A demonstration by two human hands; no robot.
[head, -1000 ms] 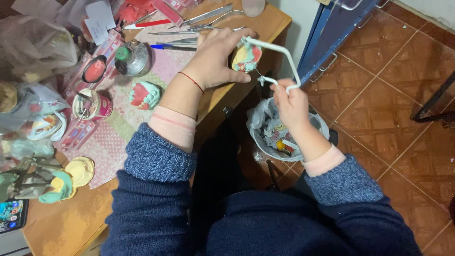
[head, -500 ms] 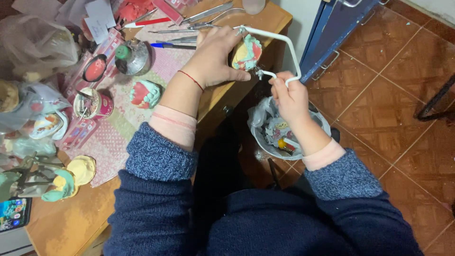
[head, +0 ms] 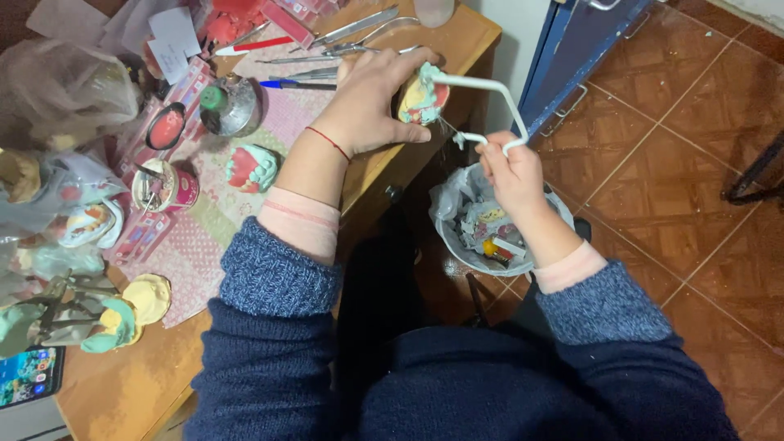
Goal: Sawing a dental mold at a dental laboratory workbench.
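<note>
Head view: along the far edge of the wooden table (head: 425, 175), a red flat package (head: 237, 18) lies among white paper slips (head: 175, 37), and beside them a red-handled tool (head: 249, 46) and a blue pen (head: 298, 84) rest on a pink patterned cloth (head: 204, 237). A strip of small pink-and-white packets (head: 151, 229) runs down the cloth's left side. A round open tin with red paste (head: 166, 126) sits beside a small metal burner with a green cap (head: 227, 106), and a short red cup holding tools (head: 167, 186) stands nearer the person. A cast with pink gums and white teeth (head: 249, 167) lies just beside the left forearm. Clear plastic bags (head: 69, 86) are heaped at the left, and a phone with a lit screen (head: 28, 376) lies at the near corner.

The left hand (head: 367, 106) is at the table's edge, fingers curled and clamped around a dental cast (head: 423, 100) coloured cream, red and pale green; the thumb runs under it and the fingertips press over its top. The right hand (head: 513, 171) is closed in a fist on the handle of a white-framed saw (head: 490, 102), whose frame arches from the cast's top down to the fist. The thin blade meets the cast's lower right side, just off the left fingertips. Below the right hand, off the table, stands a bin lined with a grey bag (head: 457, 220), with scraps inside.
</note>
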